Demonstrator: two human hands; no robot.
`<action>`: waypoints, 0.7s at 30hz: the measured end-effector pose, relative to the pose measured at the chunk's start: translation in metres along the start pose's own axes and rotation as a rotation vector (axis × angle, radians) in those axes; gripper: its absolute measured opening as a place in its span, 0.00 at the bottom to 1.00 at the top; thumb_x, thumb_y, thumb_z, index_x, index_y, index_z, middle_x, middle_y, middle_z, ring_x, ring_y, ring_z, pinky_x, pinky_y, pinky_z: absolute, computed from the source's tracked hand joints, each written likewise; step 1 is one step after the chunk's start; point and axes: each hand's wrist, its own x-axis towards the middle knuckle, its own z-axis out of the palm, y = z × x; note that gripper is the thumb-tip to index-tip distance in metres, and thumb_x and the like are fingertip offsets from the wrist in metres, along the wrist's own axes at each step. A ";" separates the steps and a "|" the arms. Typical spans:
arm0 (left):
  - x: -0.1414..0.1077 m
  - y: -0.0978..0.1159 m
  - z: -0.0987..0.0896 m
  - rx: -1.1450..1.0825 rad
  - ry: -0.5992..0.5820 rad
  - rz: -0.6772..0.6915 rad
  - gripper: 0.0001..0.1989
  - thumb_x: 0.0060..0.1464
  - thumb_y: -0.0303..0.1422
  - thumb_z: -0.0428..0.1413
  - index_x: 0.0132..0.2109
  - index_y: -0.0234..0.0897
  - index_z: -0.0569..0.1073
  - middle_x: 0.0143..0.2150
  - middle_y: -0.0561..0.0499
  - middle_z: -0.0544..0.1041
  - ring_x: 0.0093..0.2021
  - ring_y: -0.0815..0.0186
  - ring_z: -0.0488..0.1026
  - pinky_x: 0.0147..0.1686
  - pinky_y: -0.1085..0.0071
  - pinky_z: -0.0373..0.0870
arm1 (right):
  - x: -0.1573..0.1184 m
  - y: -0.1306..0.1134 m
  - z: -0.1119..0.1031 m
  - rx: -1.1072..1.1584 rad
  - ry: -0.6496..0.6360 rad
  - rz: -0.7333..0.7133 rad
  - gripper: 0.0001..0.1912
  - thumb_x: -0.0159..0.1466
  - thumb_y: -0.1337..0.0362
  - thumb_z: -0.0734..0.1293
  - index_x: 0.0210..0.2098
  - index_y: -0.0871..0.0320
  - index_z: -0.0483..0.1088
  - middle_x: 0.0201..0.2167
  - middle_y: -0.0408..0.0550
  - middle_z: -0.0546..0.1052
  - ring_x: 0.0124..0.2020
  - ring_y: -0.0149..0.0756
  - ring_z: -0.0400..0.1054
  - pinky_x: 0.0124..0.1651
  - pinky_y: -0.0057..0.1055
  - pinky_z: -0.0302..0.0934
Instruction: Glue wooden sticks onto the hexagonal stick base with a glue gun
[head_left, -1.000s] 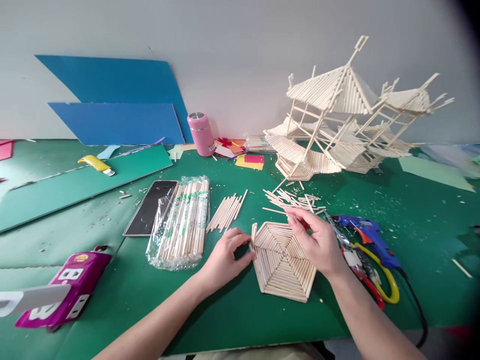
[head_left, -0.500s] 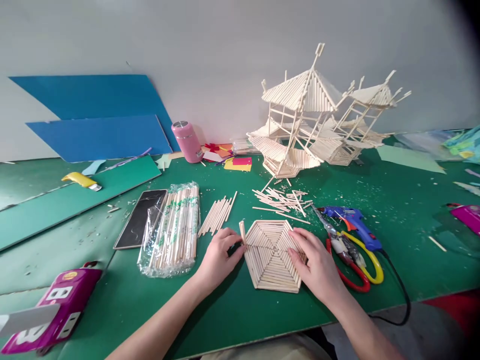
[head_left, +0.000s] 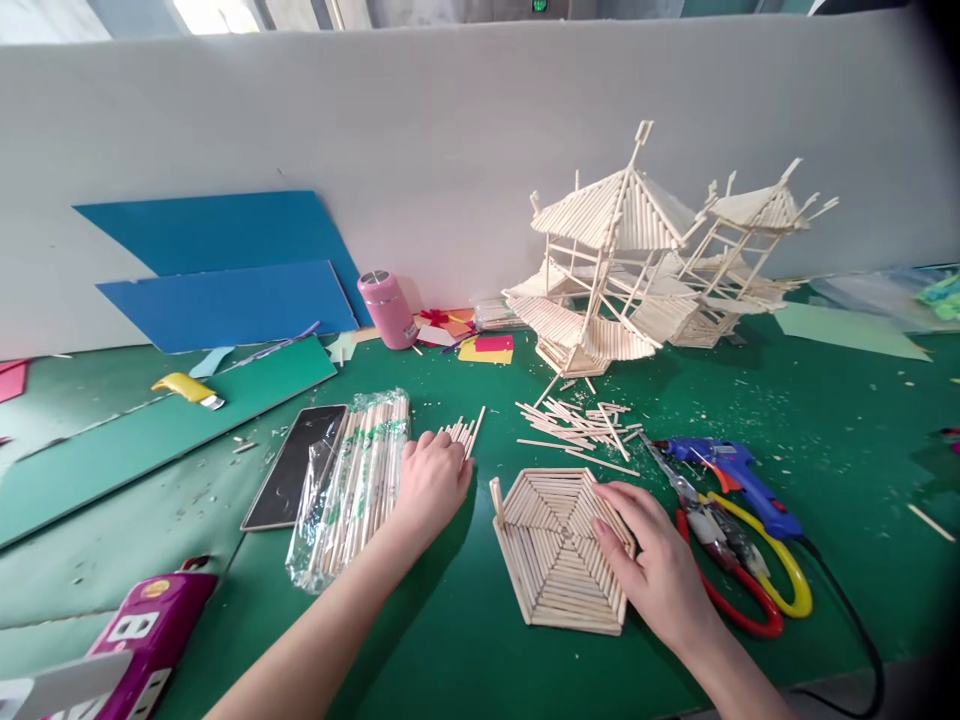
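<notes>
A hexagonal panel of wooden sticks point(head_left: 562, 580) lies flat on the table, its sticks laid in rings around the centre. One short stick post point(head_left: 496, 500) stands upright at its left corner. My right hand point(head_left: 652, 550) grips the panel's right edge, thumb on top and fingers along the upper right side. Over the small row of loose wooden sticks point(head_left: 474, 430) is my left hand point(head_left: 435, 480), back of the hand upward; its fingertips are hidden, so any stick in them cannot be made out. Beside it lies a plastic-wrapped bundle of sticks point(head_left: 367, 470).
Behind stands a pagoda-like stick model point(head_left: 615, 260); scattered sticks point(head_left: 577, 425) lie before it. At right are a blue glue gun point(head_left: 742, 475) and scissors with red and yellow handles point(head_left: 795, 590). A pink flask point(head_left: 388, 310), yellow cutter point(head_left: 187, 388) and purple power strip point(head_left: 150, 630) sit leftward.
My left hand has left the post at the panel's corner and moved up and left to the loose sticks. The right hand stays on the panel. The camera view has tilted upward.
</notes>
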 end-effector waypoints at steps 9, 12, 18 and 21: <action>0.015 0.006 0.003 0.151 -0.074 -0.038 0.14 0.55 0.32 0.43 0.31 0.33 0.72 0.33 0.40 0.74 0.39 0.52 0.67 0.35 0.60 0.57 | 0.005 0.000 -0.002 0.043 -0.036 0.043 0.16 0.63 0.64 0.58 0.50 0.56 0.62 0.46 0.54 0.66 0.49 0.43 0.61 0.49 0.39 0.61; 0.019 0.007 0.002 0.160 -0.115 -0.043 0.14 0.54 0.31 0.43 0.31 0.32 0.73 0.33 0.40 0.75 0.39 0.52 0.69 0.34 0.60 0.58 | 0.007 0.001 -0.001 0.054 -0.044 0.045 0.16 0.63 0.64 0.58 0.50 0.56 0.62 0.47 0.53 0.66 0.49 0.43 0.61 0.49 0.39 0.61; 0.032 0.010 -0.001 0.166 -0.234 -0.036 0.12 0.49 0.25 0.45 0.32 0.31 0.74 0.31 0.40 0.76 0.34 0.55 0.73 0.32 0.63 0.61 | 0.008 0.003 -0.001 0.076 -0.064 0.062 0.16 0.63 0.64 0.58 0.50 0.56 0.62 0.47 0.53 0.65 0.49 0.41 0.61 0.49 0.37 0.62; 0.034 0.012 -0.003 0.168 -0.275 -0.039 0.12 0.48 0.24 0.46 0.33 0.30 0.75 0.33 0.39 0.76 0.35 0.55 0.74 0.33 0.64 0.63 | 0.008 0.003 -0.002 0.054 -0.062 0.057 0.16 0.63 0.64 0.58 0.50 0.56 0.61 0.47 0.53 0.65 0.50 0.42 0.60 0.50 0.39 0.61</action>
